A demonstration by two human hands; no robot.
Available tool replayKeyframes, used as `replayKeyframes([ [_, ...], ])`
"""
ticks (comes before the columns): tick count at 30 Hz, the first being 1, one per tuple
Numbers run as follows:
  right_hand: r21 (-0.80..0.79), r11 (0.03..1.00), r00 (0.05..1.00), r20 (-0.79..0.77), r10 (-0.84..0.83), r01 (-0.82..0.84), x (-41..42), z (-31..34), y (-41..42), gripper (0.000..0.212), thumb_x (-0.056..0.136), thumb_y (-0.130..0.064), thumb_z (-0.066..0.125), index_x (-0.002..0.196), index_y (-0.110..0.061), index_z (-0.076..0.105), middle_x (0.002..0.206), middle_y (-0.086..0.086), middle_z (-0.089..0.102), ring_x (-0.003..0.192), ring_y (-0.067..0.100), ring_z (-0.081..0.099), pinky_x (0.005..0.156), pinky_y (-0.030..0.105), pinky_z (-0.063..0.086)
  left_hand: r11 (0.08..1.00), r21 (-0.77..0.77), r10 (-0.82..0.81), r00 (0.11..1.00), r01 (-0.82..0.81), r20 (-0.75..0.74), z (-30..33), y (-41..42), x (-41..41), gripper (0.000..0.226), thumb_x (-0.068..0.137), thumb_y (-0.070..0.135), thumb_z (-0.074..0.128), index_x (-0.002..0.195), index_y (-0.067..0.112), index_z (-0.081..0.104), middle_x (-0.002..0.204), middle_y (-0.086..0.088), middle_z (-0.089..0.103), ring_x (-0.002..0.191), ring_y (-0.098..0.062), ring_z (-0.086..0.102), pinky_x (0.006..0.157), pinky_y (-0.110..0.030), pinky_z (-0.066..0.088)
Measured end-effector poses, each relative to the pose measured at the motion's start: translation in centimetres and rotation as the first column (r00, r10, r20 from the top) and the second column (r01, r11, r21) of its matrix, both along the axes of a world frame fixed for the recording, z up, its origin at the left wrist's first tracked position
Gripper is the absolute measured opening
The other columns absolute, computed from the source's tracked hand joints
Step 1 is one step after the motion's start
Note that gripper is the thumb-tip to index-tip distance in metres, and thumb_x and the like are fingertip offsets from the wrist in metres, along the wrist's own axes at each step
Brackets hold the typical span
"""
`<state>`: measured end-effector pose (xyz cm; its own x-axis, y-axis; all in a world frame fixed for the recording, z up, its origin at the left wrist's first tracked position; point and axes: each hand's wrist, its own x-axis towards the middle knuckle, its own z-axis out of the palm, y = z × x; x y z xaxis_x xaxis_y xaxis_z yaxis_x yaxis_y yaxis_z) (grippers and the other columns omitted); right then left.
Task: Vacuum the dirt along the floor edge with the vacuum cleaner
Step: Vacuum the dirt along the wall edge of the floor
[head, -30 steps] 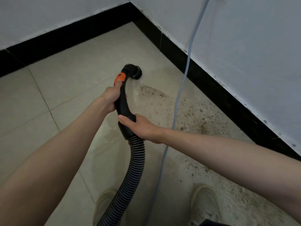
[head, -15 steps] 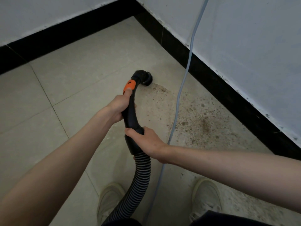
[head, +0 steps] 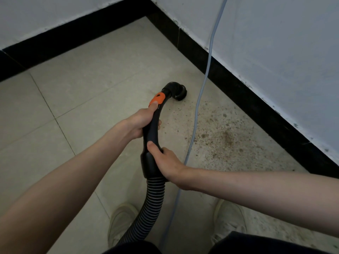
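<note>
pale floor tiles [head: 88, 99] meet a black skirting [head: 256, 99]. left hand [head: 141, 121] wraps the vacuum handle [head: 153, 129], thumb on its orange button [head: 158, 99]; right hand [head: 167, 164] grips lower, above the ribbed hose [head: 152, 202]. nozzle [head: 178, 91] touches the floor beside scattered dirt [head: 225, 136] and a grey cable [head: 198, 107].

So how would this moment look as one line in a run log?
left hand: grips vacuum handle, thumb on orange switch | right hand: grips hose cuff | nozzle: at dirt patch edge

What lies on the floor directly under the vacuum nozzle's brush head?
The brush head sits on the tiled floor at the dirt patch's edge. Specks show beside it; whatever is beneath is covered.
</note>
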<state>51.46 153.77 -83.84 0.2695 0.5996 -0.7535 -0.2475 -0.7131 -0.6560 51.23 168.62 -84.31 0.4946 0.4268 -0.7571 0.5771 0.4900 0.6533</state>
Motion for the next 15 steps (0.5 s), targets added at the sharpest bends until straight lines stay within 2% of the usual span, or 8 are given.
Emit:
replayKeyframes([
  [3,0.005,1.000,0.994,-0.111,-0.010,0.011,0.0,-0.1,-0.1,0.051,0.095,-0.060,0.040,0.112,-0.014,0.053,0.101,0.005,0.065,0.097,0.024,0.066,0.081,0.035,0.055,1.000,0.010,-0.001,1.000,0.001,0.015,0.1,-0.2,-0.1,0.046,0.098,0.052,0.037,0.094,0.008,0.050,0.071,-0.007,0.054,0.058,-0.018,0.050,0.060,-0.029,0.047],
  [6,0.004,1.000,0.983,-0.185,0.023,-0.023,0.2,0.1,0.1,0.044,0.100,-0.052,0.036,0.095,-0.014,0.058,0.082,0.004,0.067,0.073,0.017,0.067,0.067,0.030,0.058,0.996,0.084,-0.020,0.999,0.017,0.032,0.0,0.3,-0.8,0.043,0.098,0.049,0.038,0.089,0.009,0.050,0.067,-0.007,0.053,0.055,-0.017,0.049,0.056,-0.027,0.046],
  [8,-0.031,0.999,0.987,-0.160,-0.014,0.009,1.1,0.2,1.1,0.044,0.104,-0.042,0.033,0.088,-0.007,0.056,0.082,0.013,0.067,0.065,0.021,0.064,0.067,0.032,0.057,0.983,0.181,-0.036,0.999,0.028,0.039,-0.2,1.0,-1.8,0.040,0.099,0.046,0.037,0.085,0.011,0.049,0.066,-0.008,0.053,0.053,-0.018,0.048,0.054,-0.027,0.044],
  [11,-0.026,0.987,0.984,-0.079,-0.162,0.160,3.7,0.3,4.1,0.040,0.106,-0.032,0.032,0.107,0.001,0.054,0.103,0.026,0.065,0.077,0.026,0.062,0.072,0.034,0.054,0.957,0.287,-0.042,0.998,0.028,0.043,-0.6,2.0,-3.4,0.037,0.100,0.042,0.037,0.083,0.012,0.048,0.068,-0.009,0.052,0.054,-0.019,0.048,0.056,-0.029,0.042],
  [15,0.097,0.965,0.969,0.026,-0.246,0.243,6.8,1.0,9.4,0.036,0.104,-0.036,0.039,0.110,-0.004,0.054,0.100,0.014,0.061,0.078,0.018,0.058,0.069,0.028,0.051,0.940,0.340,-0.028,0.996,-0.004,0.088,-0.6,3.0,-4.6,0.034,0.100,0.042,0.038,0.089,0.012,0.049,0.069,-0.008,0.053,0.054,-0.018,0.048,0.055,-0.029,0.042],
])
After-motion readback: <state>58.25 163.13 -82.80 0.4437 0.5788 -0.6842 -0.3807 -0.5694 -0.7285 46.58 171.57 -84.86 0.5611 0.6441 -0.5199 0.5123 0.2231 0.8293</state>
